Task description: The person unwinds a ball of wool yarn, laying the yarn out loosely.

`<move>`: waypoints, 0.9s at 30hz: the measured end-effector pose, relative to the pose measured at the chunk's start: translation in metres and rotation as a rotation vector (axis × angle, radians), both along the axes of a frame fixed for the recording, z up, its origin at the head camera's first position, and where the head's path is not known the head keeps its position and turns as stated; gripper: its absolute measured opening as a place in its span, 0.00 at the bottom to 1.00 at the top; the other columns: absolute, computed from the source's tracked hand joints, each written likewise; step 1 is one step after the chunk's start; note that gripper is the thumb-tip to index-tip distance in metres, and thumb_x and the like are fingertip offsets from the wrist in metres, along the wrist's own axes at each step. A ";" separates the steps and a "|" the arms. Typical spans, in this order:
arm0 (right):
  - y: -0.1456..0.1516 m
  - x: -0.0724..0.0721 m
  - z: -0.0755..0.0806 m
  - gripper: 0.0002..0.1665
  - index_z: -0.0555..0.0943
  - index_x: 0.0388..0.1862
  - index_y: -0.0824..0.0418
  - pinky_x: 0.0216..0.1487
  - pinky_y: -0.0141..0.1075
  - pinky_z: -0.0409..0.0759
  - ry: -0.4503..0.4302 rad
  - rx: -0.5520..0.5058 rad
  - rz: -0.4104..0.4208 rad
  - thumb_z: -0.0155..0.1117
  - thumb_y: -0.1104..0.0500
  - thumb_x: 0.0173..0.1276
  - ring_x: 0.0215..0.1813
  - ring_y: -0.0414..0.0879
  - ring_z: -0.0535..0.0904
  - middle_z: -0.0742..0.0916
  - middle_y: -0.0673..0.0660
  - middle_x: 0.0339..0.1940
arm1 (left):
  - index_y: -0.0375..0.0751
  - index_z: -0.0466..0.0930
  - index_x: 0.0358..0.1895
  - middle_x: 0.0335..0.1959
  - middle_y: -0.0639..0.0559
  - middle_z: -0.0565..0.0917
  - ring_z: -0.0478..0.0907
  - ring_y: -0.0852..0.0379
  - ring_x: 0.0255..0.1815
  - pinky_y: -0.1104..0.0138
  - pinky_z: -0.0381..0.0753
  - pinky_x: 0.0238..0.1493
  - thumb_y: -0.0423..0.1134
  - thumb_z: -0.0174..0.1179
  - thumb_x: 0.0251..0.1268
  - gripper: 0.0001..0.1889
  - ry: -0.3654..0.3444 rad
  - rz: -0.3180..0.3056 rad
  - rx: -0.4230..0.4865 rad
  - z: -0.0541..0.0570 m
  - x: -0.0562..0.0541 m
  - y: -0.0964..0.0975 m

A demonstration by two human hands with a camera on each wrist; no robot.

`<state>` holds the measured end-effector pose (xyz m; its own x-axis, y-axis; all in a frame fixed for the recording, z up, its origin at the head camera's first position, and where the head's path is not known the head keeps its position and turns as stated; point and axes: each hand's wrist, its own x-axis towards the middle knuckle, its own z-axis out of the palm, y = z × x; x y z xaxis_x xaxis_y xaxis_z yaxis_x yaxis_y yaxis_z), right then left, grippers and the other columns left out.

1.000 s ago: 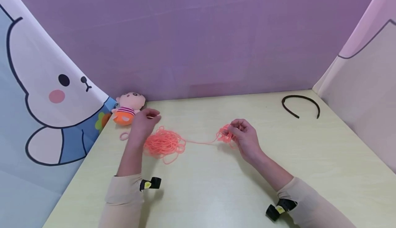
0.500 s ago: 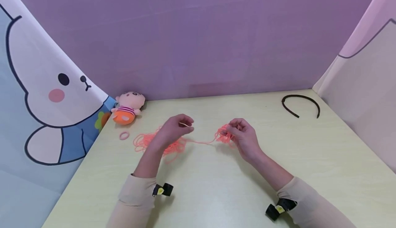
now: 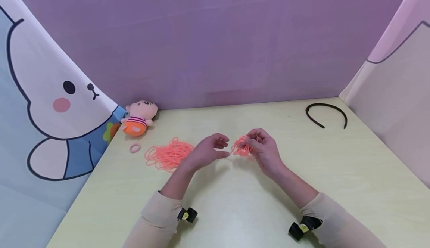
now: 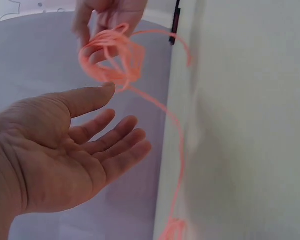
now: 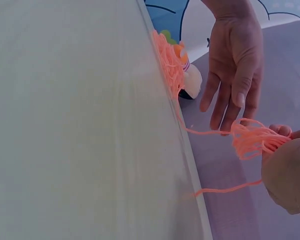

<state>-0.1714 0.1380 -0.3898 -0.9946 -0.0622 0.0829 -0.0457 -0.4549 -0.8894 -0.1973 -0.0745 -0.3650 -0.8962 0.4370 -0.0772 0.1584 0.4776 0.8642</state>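
Observation:
My right hand (image 3: pixel 265 151) pinches a small looped bundle of coral-pink cord (image 3: pixel 241 147) between thumb and fingers, above the table. In the right wrist view a loose end hangs below that hand. One strand runs from the bundle (image 4: pixel 112 55) down to a larger loose pile of the same cord (image 3: pixel 168 154) on the table. Just left of the bundle is my left hand (image 3: pixel 208 152), its fingers extended and apart, holding nothing. In the left wrist view its thumb tip (image 4: pixel 107 90) is close to the bundle's lower edge; whether it touches cannot be told.
A plush doll (image 3: pixel 139 117) in orange shorts lies at the table's back left, with a small pink ring (image 3: pixel 135 148) in front of it. A black headband-like hoop (image 3: pixel 327 108) lies at the back right. Printed cloth walls (image 3: pixel 235 46) border the table (image 3: pixel 235 210).
My left hand has moved right from beside the doll, passing over the cord pile, to the bundle, and its fingers have spread. My right hand has stayed nearly still, holding the bundle.

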 end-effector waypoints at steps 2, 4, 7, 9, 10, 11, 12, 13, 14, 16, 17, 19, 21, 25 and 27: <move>0.000 0.000 0.000 0.09 0.73 0.46 0.63 0.50 0.36 0.83 0.001 0.002 0.004 0.61 0.71 0.72 0.39 0.46 0.81 0.77 0.55 0.38 | 0.37 0.75 0.63 0.59 0.41 0.80 0.75 0.43 0.64 0.53 0.76 0.61 0.34 0.68 0.66 0.23 -0.013 -0.018 -0.007 -0.003 0.001 0.003; 0.000 0.001 0.000 0.08 0.73 0.45 0.63 0.49 0.36 0.83 0.002 0.003 0.006 0.62 0.71 0.72 0.39 0.46 0.82 0.77 0.55 0.39 | 0.37 0.74 0.65 0.59 0.42 0.80 0.75 0.44 0.64 0.53 0.76 0.62 0.35 0.67 0.67 0.24 -0.022 -0.040 -0.011 -0.005 0.003 0.007; 0.000 0.001 -0.001 0.08 0.73 0.45 0.62 0.49 0.36 0.83 0.010 0.006 0.006 0.61 0.71 0.73 0.39 0.46 0.82 0.77 0.55 0.40 | 0.37 0.77 0.62 0.54 0.45 0.82 0.78 0.47 0.59 0.55 0.79 0.57 0.35 0.65 0.69 0.20 -0.027 -0.065 -0.020 -0.007 0.004 0.010; 0.000 0.000 -0.001 0.08 0.73 0.46 0.63 0.49 0.36 0.83 0.016 0.006 0.005 0.60 0.71 0.73 0.39 0.46 0.82 0.77 0.55 0.40 | 0.37 0.80 0.56 0.47 0.47 0.84 0.80 0.49 0.51 0.57 0.81 0.50 0.34 0.64 0.69 0.15 -0.010 -0.065 -0.033 -0.007 0.005 0.010; 0.000 0.000 -0.001 0.08 0.73 0.46 0.63 0.49 0.36 0.83 0.018 0.007 0.004 0.60 0.71 0.73 0.39 0.46 0.81 0.77 0.55 0.39 | 0.37 0.81 0.53 0.43 0.48 0.84 0.81 0.50 0.47 0.58 0.82 0.47 0.34 0.64 0.70 0.12 -0.003 -0.058 -0.035 -0.007 0.004 0.010; -0.001 0.000 -0.001 0.08 0.73 0.46 0.63 0.49 0.36 0.83 0.019 0.006 0.002 0.60 0.71 0.73 0.39 0.46 0.81 0.77 0.55 0.39 | 0.38 0.82 0.50 0.39 0.49 0.84 0.81 0.50 0.43 0.58 0.82 0.43 0.34 0.64 0.70 0.09 0.004 -0.045 -0.042 -0.007 0.004 0.009; -0.001 0.000 -0.001 0.08 0.73 0.46 0.63 0.49 0.36 0.83 0.021 0.005 0.001 0.60 0.71 0.73 0.39 0.46 0.81 0.77 0.55 0.39 | 0.38 0.83 0.47 0.36 0.49 0.84 0.81 0.49 0.40 0.58 0.81 0.40 0.33 0.63 0.70 0.07 0.012 -0.033 -0.043 -0.007 0.003 0.008; -0.001 0.000 -0.001 0.08 0.73 0.46 0.63 0.50 0.37 0.83 0.021 0.003 -0.001 0.61 0.71 0.72 0.38 0.46 0.81 0.77 0.56 0.38 | 0.38 0.84 0.45 0.34 0.50 0.84 0.82 0.49 0.38 0.58 0.81 0.39 0.34 0.63 0.71 0.05 0.017 -0.014 -0.045 -0.007 0.002 0.007; -0.001 0.000 -0.001 0.08 0.73 0.46 0.63 0.50 0.37 0.83 0.022 0.005 -0.001 0.61 0.71 0.72 0.38 0.47 0.81 0.77 0.56 0.38 | 0.38 0.84 0.44 0.32 0.50 0.85 0.82 0.47 0.38 0.56 0.82 0.38 0.34 0.63 0.71 0.04 0.016 0.006 -0.038 -0.006 0.002 0.006; -0.002 0.000 -0.001 0.08 0.73 0.46 0.64 0.51 0.38 0.83 0.021 0.005 -0.005 0.60 0.71 0.73 0.38 0.47 0.82 0.78 0.56 0.37 | 0.36 0.84 0.44 0.32 0.48 0.85 0.83 0.43 0.39 0.53 0.82 0.40 0.34 0.63 0.71 0.05 0.001 0.044 -0.011 -0.004 0.000 0.003; -0.002 0.000 -0.001 0.08 0.73 0.46 0.64 0.51 0.38 0.83 0.020 0.003 -0.006 0.60 0.71 0.73 0.38 0.47 0.82 0.78 0.55 0.37 | 0.36 0.85 0.44 0.32 0.47 0.86 0.84 0.42 0.40 0.52 0.83 0.41 0.34 0.63 0.72 0.06 -0.006 0.064 0.001 -0.003 -0.001 0.001; -0.002 0.000 -0.001 0.08 0.73 0.45 0.64 0.52 0.38 0.83 0.018 -0.003 -0.009 0.60 0.72 0.72 0.38 0.47 0.83 0.79 0.55 0.36 | 0.34 0.85 0.45 0.35 0.43 0.86 0.83 0.39 0.42 0.49 0.83 0.44 0.34 0.63 0.72 0.07 -0.027 0.101 0.036 0.001 -0.002 -0.003; -0.002 -0.001 0.000 0.08 0.73 0.45 0.64 0.52 0.39 0.83 0.017 -0.012 -0.012 0.59 0.73 0.72 0.38 0.47 0.83 0.79 0.55 0.36 | 0.34 0.85 0.45 0.37 0.41 0.86 0.83 0.37 0.44 0.47 0.82 0.46 0.34 0.64 0.71 0.07 -0.039 0.129 0.060 0.005 -0.003 -0.007; -0.002 -0.001 -0.001 0.08 0.73 0.45 0.65 0.51 0.39 0.83 0.008 -0.015 -0.019 0.58 0.73 0.72 0.37 0.46 0.84 0.78 0.55 0.36 | 0.37 0.85 0.42 0.36 0.41 0.86 0.82 0.35 0.44 0.46 0.81 0.48 0.33 0.65 0.70 0.04 -0.028 0.168 0.078 0.010 -0.005 -0.014; -0.002 -0.001 -0.001 0.08 0.73 0.46 0.65 0.51 0.39 0.84 0.004 -0.010 -0.022 0.58 0.73 0.72 0.37 0.46 0.84 0.78 0.55 0.36 | 0.37 0.85 0.41 0.35 0.43 0.86 0.82 0.36 0.43 0.48 0.82 0.46 0.34 0.64 0.70 0.03 -0.011 0.179 0.073 0.011 -0.007 -0.017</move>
